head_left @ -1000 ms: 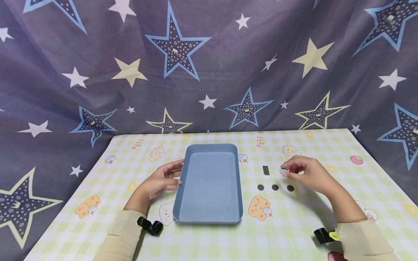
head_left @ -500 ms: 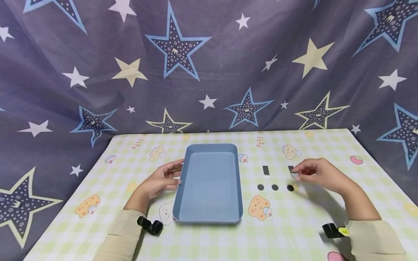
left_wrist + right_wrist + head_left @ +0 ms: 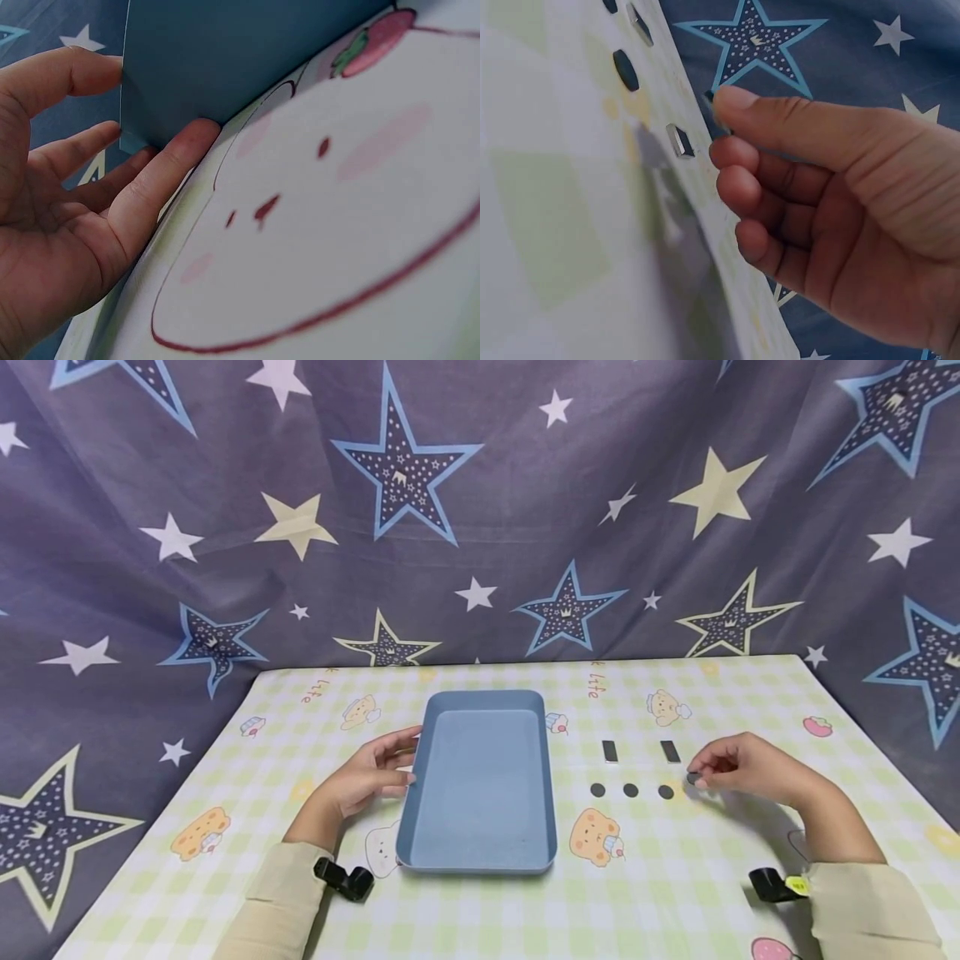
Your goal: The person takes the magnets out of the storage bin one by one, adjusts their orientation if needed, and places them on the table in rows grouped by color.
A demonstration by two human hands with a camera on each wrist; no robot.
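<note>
My right hand (image 3: 750,770) pinches a small dark round disc (image 3: 692,777) between thumb and fingertips, above the cloth at the right. In the right wrist view the thumb hides most of this disc, and the other fingers are curled in. Three like discs lie in a row to its left, the nearest dark disc (image 3: 666,792) among them. Behind them lie two small dark rectangular pieces with shiny edges, a left piece (image 3: 610,752) and a right piece (image 3: 670,752). My left hand (image 3: 367,772) rests its loosely spread fingers against the left wall of a blue-grey tray (image 3: 480,793).
The table wears a green-and-white checked cloth (image 3: 480,918) printed with cartoon figures. A dark curtain (image 3: 480,527) patterned with stars hangs behind its far edge. Each sleeve carries a black wrist camera, the left camera (image 3: 345,878) and the right camera (image 3: 776,885).
The right hand has moved right and toward the body with its disc, uncovering the right rectangular piece. My left hand and the tray have stayed in place.
</note>
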